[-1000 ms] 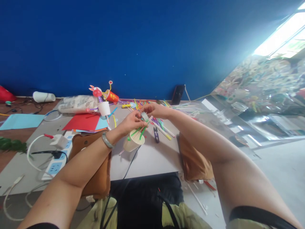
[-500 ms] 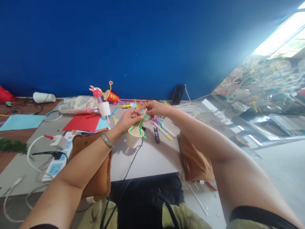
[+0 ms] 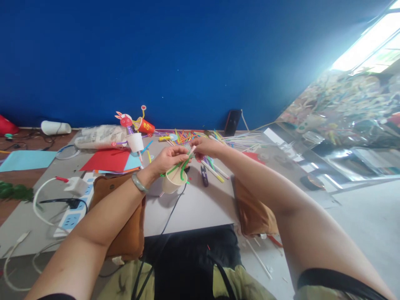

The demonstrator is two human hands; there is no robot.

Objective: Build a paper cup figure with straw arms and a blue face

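One cream paper cup (image 3: 173, 187) sits over the tabletop (image 3: 200, 212) in front of the person, mouth up and slightly tilted; whether its base touches down, I cannot tell. At least two green straws (image 3: 183, 173) and some pale straws (image 3: 175, 172) rise from it, their exact count unclear, and green ends poke out at two sides. The left hand (image 3: 171, 158) has its fingers closed in a pinch on the upper straws, above the rim. The right hand (image 3: 204, 147) curls beside it at the straw tips; what its fingers grip, I cannot tell. Behind stand one white cup (image 3: 135, 143) bearing one red rabbit (image 3: 126, 120), and one tipped red cup (image 3: 146, 126) holding a yellow straw (image 3: 137, 123). One plain cup (image 3: 55, 127) lies sideways at far left, near one wrapped stack of cups (image 3: 100, 139). One pair of snips (image 3: 204, 176) lies right of the cream cup.
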